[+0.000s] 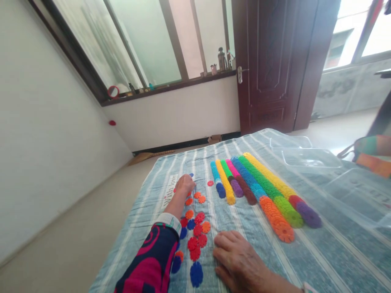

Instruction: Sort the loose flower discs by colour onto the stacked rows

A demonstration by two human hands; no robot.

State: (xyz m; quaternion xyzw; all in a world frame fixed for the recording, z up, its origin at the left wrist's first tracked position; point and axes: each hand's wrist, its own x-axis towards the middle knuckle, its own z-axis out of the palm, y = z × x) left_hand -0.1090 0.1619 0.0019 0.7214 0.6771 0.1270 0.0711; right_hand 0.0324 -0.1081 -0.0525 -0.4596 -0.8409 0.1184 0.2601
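Observation:
Stretched far forward, my left hand [185, 184] is closed, fingers bent down at the top of a scatter of notched plastic discs. Whatever it pinches is hidden under the fingers. Red discs [198, 230], orange discs [189, 214] and blue discs [196, 274] lie loose below it, some overlapping. My right hand [236, 256] rests on the striped cloth just right of them, fingers loosely bent and a little apart, with nothing visible in it. A single red disc [210, 183] lies apart, near long rows of stacked discs [256, 183] sorted by colour.
Clear plastic boxes [311, 158] stand at the right, and a large transparent lid or box [360, 195] lies nearer. An orange and green bag [374, 154] sits at the right edge. Behind the striped bed [330, 252] are a brown door [271, 61] and a window ledge [171, 87].

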